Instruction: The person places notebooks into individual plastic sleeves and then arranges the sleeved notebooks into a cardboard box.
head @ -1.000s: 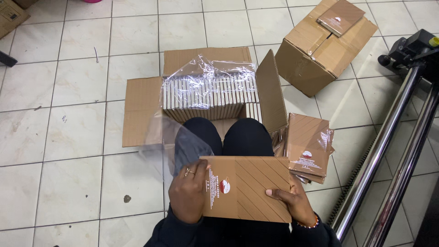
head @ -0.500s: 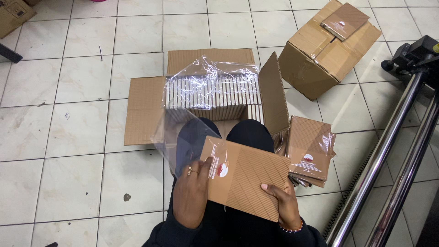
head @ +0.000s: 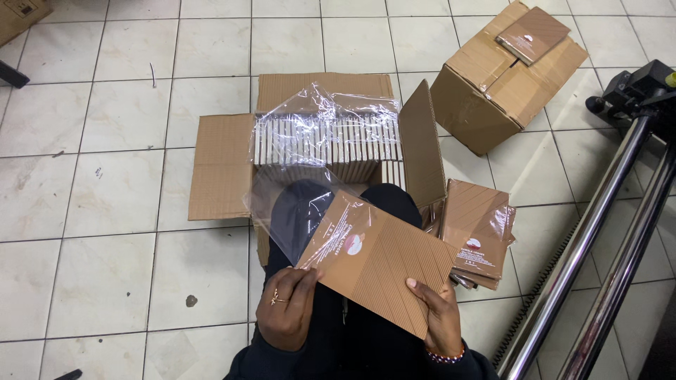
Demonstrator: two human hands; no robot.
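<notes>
Brown booklet point(head: 380, 264), flat and ribbed with fine diagonal lines, sits tilted across my lap, its upper left end pushed partway into a clear plastic sleeve point(head: 296, 211). I have my left hand point(head: 287, 309) closed on the lower left corner of the booklet, thumb and fingers pinching it together with the sleeve's edge, a ring showing on one finger. My right hand point(head: 440, 317) grips the lower right edge of the same booklet, fingers wrapped under it and the thumb on top, a beaded band at the wrist. The sleeve's loose end stands up and away from me, over my dark-clothed knees. Just beyond my knees I see an open cardboard box point(head: 225, 169) on the tiled floor point(head: 98, 211), its flaps spread flat left and back and one flap standing up on the right; inside it a row of booklets point(head: 331, 144) stands on edge with crumpled clear film lying over them. To my right, touching my leg, lies a stack of wrapped booklets point(head: 479, 232). Farther right and back stands a closed cardboard box point(head: 486, 91) with a single booklet point(head: 533, 35) lying on its lid. Two shiny metal tubes point(head: 598, 239) run diagonally along the right edge.
</notes>
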